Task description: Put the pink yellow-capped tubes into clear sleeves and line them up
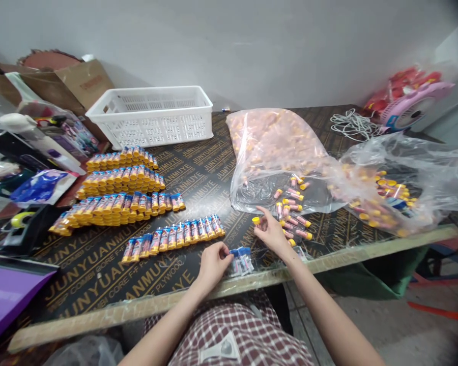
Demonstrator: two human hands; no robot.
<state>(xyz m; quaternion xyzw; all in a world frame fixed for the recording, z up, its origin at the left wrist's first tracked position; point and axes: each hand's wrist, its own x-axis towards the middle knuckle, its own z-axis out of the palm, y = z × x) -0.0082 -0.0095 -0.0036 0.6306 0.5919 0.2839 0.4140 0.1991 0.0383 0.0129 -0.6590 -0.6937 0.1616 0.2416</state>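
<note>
My left hand [215, 262] rests near the table's front edge, its fingers pinched together beside a small stack of blue and clear wrappers [241, 261]. What it may hold is too small to make out. In my right hand [270, 230] a small tube with a yellow cap [256, 220] is gripped between the fingers. Loose pink tubes with yellow caps [295, 220] lie just right of that hand. To the left, a row of wrapped tubes [175, 236] stretches across the dark table, with stacked rows of wrapped tubes [114, 206] behind it.
A large clear bag of tubes [275, 140] lies open behind my right hand, another plastic bag [404, 203] to its right. A white basket [156, 122] stands at the back. Cable [353, 124] and a pink fan [416, 109] are back right; a purple bin [11, 295] is front left.
</note>
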